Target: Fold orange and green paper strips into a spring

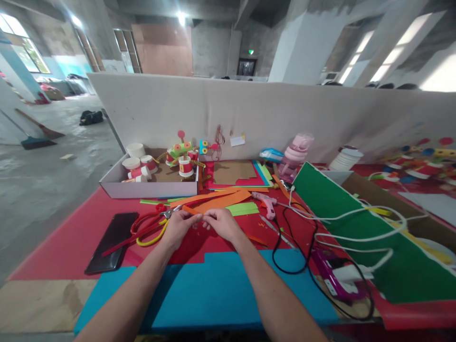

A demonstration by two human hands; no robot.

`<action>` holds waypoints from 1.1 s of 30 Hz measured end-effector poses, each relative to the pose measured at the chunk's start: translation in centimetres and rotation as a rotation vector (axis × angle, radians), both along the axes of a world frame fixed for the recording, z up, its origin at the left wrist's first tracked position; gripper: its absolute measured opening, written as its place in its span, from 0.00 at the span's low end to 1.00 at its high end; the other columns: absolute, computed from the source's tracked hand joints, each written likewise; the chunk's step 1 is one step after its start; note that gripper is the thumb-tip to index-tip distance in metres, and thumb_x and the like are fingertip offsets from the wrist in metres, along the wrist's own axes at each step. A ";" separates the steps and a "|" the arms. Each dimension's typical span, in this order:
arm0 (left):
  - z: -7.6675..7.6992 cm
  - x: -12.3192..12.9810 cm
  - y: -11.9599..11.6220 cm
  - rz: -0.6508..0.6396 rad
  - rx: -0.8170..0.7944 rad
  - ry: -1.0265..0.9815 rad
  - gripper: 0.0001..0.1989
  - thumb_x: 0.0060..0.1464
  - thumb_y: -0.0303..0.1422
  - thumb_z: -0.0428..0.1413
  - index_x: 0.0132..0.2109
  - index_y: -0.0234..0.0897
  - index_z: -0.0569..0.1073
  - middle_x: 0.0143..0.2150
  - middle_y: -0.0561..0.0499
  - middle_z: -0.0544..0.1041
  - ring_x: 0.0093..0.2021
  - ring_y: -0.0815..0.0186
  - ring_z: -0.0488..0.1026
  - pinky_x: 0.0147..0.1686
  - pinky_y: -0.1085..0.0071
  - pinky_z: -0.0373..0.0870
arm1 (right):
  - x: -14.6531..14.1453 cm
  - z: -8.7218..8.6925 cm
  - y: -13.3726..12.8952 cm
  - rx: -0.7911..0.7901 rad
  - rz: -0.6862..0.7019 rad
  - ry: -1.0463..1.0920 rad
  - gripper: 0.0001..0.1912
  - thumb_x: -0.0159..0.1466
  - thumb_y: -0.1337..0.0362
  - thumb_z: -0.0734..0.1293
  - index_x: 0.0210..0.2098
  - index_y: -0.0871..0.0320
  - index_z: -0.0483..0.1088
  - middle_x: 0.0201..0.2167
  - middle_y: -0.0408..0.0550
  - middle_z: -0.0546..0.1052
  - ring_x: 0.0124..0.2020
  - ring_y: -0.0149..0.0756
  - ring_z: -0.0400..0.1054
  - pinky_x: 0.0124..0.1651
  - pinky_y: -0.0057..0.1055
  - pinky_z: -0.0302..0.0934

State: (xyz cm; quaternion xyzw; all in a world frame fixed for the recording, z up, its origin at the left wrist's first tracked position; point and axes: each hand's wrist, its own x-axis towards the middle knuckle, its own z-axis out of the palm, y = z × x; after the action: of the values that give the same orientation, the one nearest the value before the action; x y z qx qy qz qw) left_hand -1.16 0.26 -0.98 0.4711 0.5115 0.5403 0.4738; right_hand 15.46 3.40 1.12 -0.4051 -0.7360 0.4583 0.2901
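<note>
Above the red tabletop my left hand [178, 228] and my right hand [221, 222] meet, fingers closed in a pinch. Between them is a narrow orange paper strip [191, 210], its far end poking out above my left fingers. Just left of my left hand lie scissors [151, 240] with red and yellow handles. Larger orange paper pieces [224, 202] are spread beyond my hands. Light green paper [245, 208] and a pink glue gun [268, 204] lie to the right of them. My fingers partly hide the strip.
A black phone-like slab [116, 244] lies at left. Behind it, a white box [149, 190] holds paper cups and a paper-cup figure. Blue sheets [206, 294] cover the front edge. On the right are a purple power strip [335, 280], tangled cables and a green panel [342, 237].
</note>
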 end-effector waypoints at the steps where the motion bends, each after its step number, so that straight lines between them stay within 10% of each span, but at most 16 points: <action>1: 0.0 0.0 0.0 0.003 0.000 0.015 0.15 0.41 0.42 0.67 0.23 0.34 0.76 0.20 0.52 0.73 0.22 0.70 0.65 0.26 0.74 0.60 | 0.0 0.1 0.0 0.008 0.005 -0.009 0.12 0.64 0.64 0.64 0.26 0.58 0.75 0.23 0.43 0.78 0.26 0.30 0.72 0.33 0.25 0.63; 33: -0.2 0.1 -0.1 0.058 -0.024 0.015 0.20 0.39 0.46 0.68 0.20 0.34 0.73 0.17 0.53 0.71 0.20 0.72 0.63 0.23 0.74 0.59 | 0.5 0.0 0.1 -0.032 -0.006 -0.016 0.07 0.62 0.65 0.67 0.29 0.58 0.75 0.24 0.45 0.79 0.27 0.31 0.73 0.32 0.25 0.62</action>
State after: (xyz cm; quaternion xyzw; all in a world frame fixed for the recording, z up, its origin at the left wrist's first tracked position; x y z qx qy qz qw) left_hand -1.11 0.17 -1.17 0.4545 0.5350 0.5440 0.4596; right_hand 15.96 3.53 1.09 -0.4158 -0.7297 0.4658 0.2789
